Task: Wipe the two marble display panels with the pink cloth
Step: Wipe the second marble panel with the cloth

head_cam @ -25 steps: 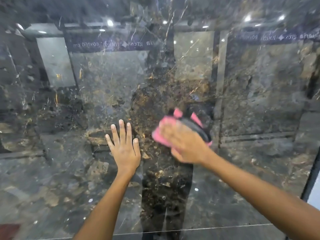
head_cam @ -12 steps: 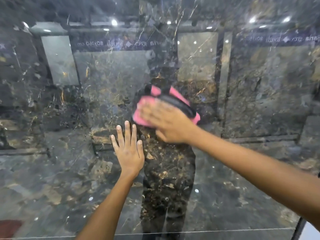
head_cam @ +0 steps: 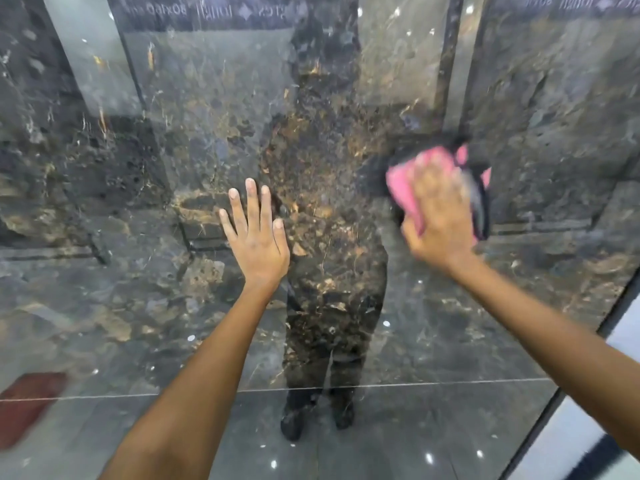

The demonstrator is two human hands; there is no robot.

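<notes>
While the left hand (head_cam: pixel 258 237) stays flat on the panel (head_cam: pixel 138 306), the right hand (head_cam: pixel 441 216) has swept the cloth (head_cam: pixel 403 188) from centre to mid-right, palm pressing; wiping continues.

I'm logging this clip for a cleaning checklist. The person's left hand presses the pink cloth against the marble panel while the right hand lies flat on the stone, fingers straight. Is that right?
Not quite: the hands are swapped. In the head view the right hand presses the pink cloth against the marble panel, while the left hand lies flat on the stone, fingers straight.
</notes>
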